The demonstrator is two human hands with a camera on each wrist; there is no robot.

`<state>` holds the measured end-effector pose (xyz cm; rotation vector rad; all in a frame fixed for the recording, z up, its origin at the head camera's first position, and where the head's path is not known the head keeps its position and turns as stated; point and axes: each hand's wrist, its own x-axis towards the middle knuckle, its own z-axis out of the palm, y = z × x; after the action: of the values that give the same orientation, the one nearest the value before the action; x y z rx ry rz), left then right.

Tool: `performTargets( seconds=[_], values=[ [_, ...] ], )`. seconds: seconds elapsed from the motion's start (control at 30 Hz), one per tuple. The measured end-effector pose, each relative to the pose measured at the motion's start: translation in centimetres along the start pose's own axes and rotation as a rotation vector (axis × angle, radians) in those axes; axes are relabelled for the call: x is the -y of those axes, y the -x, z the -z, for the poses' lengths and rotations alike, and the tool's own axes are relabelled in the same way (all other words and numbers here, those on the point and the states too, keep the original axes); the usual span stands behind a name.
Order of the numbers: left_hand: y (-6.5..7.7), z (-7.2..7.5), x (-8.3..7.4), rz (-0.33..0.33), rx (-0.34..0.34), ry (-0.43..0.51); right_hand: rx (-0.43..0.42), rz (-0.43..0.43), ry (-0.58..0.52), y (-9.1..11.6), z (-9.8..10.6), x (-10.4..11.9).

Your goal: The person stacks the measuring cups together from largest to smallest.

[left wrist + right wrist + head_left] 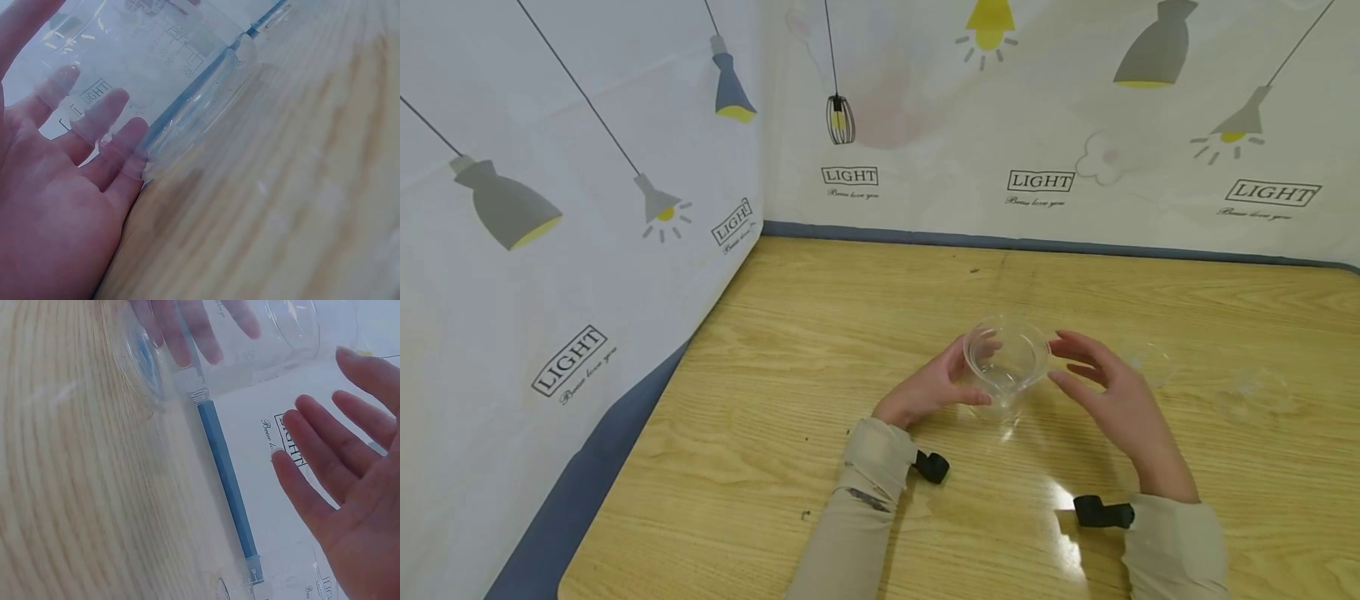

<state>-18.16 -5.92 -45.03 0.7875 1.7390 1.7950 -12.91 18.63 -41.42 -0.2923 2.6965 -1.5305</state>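
A clear measuring beaker (1009,354) with a spout stands near the middle of the table, its base right at the wood. Faint scale markings show on the beaker (194,69) in the left wrist view. My left hand (928,387) holds its left side, thumb at the near wall and fingers spread round the far wall; through the clear side of the beaker (275,337), those fingers show in the right wrist view. Just off the right side is my right hand (1108,392), fingers gently bent and apart, with nothing in its grasp.
Two smaller clear objects (1152,364) (1262,392) lie on the wooden table (737,417) right of the right hand, hard to make out against the grain. Behind and to the left hangs a white printed curtain (925,125) with a blue lower edge.
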Motion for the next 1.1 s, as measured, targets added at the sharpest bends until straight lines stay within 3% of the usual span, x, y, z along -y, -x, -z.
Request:
performTargets(
  seconds=[0.3, 0.8, 1.1],
  values=[
    [0.1, 0.0, -0.1, 0.000, 0.002, 0.018, -0.193, -0.003, 0.035, 0.4, 0.3, 0.1],
    [0.2, 0.0, -0.4, 0.016, 0.009, 0.024, -0.484, -0.016, -0.193, 0.7, 1.1, -0.6],
    [0.2, 0.0, -0.3, 0.010, 0.008, 0.026, -0.607, -0.098, -0.181, 0.9, 2.1, -1.4]
  ],
)
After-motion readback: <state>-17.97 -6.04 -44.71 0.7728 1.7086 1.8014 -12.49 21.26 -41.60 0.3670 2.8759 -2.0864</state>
